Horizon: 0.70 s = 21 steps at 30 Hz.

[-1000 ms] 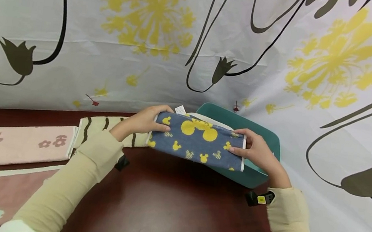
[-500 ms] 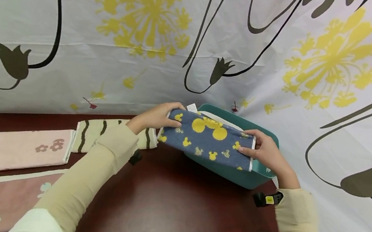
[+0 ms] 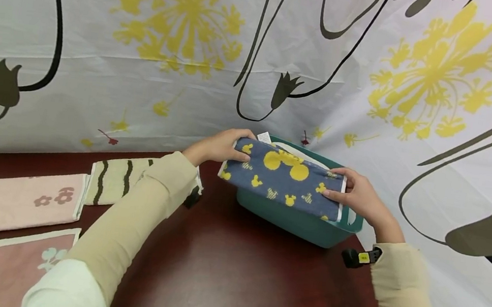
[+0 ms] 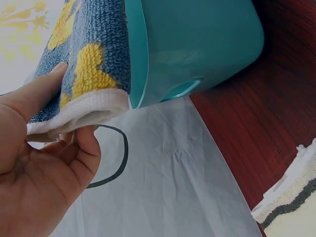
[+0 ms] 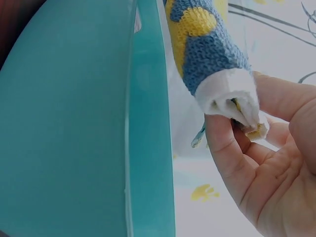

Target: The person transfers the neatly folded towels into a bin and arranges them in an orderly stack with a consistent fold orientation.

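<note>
A folded blue towel (image 3: 286,181) with yellow mouse-head shapes is held level over the teal basket (image 3: 283,222). My left hand (image 3: 224,145) pinches its left end, thumb on top and fingers beneath, as the left wrist view shows on the towel's white edge (image 4: 98,104). At the other end my right hand (image 3: 356,195) grips the towel between thumb and fingers; the folded layers of its white hem (image 5: 229,94) show in the right wrist view. A white tag (image 3: 264,137) sticks up behind the towel. Most of the basket's inside is hidden under it.
Left of the basket lie a cream towel (image 3: 109,180) with dark wavy stripes, a light pink towel (image 3: 9,204) and a darker pink towel (image 3: 6,265) on the dark red table (image 3: 221,283). A patterned white cloth (image 3: 179,94) hangs behind and to the right.
Both hands have carried the blue towel rightward and slightly up, farther over the basket. More of the basket's front wall shows. The head view has shifted slightly.
</note>
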Motion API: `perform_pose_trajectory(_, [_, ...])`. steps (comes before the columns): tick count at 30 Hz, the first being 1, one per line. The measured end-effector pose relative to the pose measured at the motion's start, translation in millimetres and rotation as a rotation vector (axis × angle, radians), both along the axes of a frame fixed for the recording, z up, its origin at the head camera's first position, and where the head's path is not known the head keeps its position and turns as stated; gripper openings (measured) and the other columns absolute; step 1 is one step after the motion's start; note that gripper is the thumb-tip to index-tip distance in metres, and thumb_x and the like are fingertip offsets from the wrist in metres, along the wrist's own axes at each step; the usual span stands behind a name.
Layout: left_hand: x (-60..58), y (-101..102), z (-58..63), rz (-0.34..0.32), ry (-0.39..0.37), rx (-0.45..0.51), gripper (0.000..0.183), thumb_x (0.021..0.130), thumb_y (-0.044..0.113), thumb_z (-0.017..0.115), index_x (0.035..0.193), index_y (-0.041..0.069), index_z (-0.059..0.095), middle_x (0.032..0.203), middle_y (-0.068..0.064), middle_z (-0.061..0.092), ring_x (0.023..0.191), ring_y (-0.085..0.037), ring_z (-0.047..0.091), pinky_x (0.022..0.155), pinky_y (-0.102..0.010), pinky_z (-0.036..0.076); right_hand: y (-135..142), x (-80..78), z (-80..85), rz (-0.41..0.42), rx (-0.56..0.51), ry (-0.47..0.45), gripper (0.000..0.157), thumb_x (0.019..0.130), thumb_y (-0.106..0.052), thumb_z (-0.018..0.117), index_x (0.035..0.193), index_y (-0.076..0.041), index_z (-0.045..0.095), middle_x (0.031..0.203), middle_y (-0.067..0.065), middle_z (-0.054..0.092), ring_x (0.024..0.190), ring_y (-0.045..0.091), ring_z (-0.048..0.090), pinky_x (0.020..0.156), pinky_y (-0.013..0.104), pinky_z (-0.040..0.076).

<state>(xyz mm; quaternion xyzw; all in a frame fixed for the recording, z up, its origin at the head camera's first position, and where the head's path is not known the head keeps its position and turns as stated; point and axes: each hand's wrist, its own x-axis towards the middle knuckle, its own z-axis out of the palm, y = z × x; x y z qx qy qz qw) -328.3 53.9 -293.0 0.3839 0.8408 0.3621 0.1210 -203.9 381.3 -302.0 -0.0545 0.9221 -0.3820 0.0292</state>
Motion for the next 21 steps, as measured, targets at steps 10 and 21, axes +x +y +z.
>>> perform_pose_trajectory(10, [-10.6,20,-1.9,-0.025,-0.015,-0.013,0.036,0.088,0.015,0.065,0.120,0.008,0.053,0.113,-0.009,0.055,0.097,-0.022,0.050,0.086,-0.035,0.040,15,-4.7,-3.3,-0.020,0.031,-0.006,0.065,0.087,-0.021,0.068,0.137,0.003,0.034,0.087,0.014,0.065,0.063,0.018,0.061,0.058,0.033,0.049])
perform_pose_trajectory(21, [-21.9,32,-2.4,-0.033,-0.033,-0.016,0.035,0.089,0.013,0.064,0.121,0.006,0.052,0.114,-0.011,0.053,0.099,-0.023,0.050,0.085,-0.036,0.040,25,-15.1,-4.2,-0.034,-0.005,-0.045,0.064,0.087,-0.021,0.067,0.137,0.003,0.033,0.094,0.019,0.064,0.068,0.020,0.064,0.060,0.034,0.052])
